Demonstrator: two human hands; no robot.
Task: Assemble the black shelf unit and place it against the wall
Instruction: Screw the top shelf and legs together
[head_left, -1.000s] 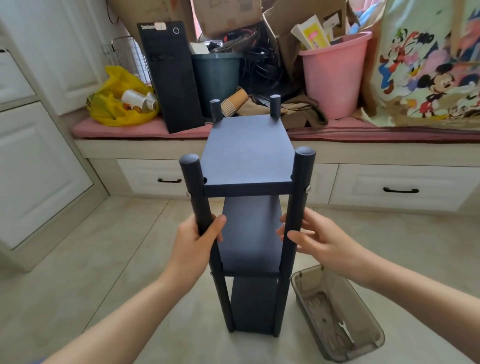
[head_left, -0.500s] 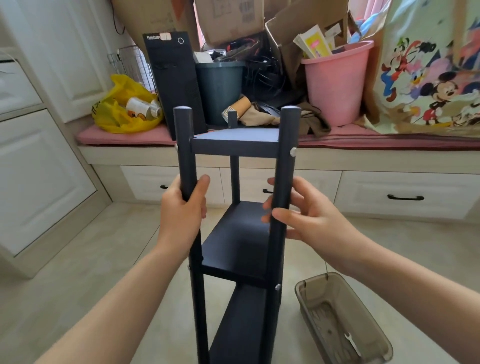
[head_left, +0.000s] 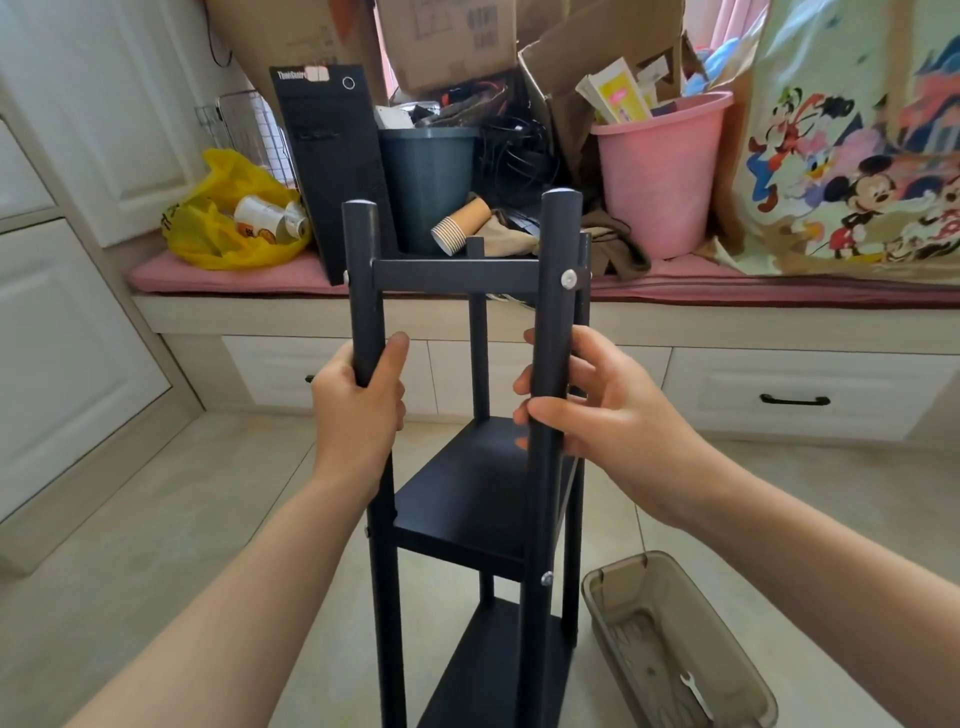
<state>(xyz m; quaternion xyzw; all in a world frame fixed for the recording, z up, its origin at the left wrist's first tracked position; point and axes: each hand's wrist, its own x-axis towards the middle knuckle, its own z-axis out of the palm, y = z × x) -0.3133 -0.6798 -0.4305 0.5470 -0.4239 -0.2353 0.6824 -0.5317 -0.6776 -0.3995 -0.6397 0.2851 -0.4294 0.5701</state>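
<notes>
Hands come first, both clamped on the black shelf unit (head_left: 467, 483). The left hand (head_left: 358, 400) is wrapped round the near left post (head_left: 363, 291), with the thumb up along it. The right hand (head_left: 602, 410) grips the near right post (head_left: 556, 291), thumb in front and fingers (head_left: 543, 374) curled behind. Both hands sit between the top board and the middle board.

The shelf unit is upright in the middle of the view, over the tiled floor (head_left: 156, 545) and in front of the bench (head_left: 779, 322). It has three boards, and small silver screws (head_left: 569, 279) show on the right post. Its feet are cut off at the bottom, so I cannot tell if they touch the floor.

On the floor, just right of the shelf unit, lies a see-through brown tray (head_left: 670, 639) with a little wrench (head_left: 693, 693) inside.

Farther back, the bench has white drawers with black handles (head_left: 795, 399) and a pink cushion (head_left: 234, 275) on top. Near its left end sits a yellow bag (head_left: 228, 218) with paper cups in it. Next come a black computer tower (head_left: 332, 171), a dark bin (head_left: 428, 182), a stack of brown paper cups (head_left: 460, 226) on its side, and a pink bucket (head_left: 660, 171) stuffed with papers. Near the right end hangs a cartoon mouse cloth (head_left: 857, 156). Cardboard boxes (head_left: 447, 41) lean at the very back.
</notes>
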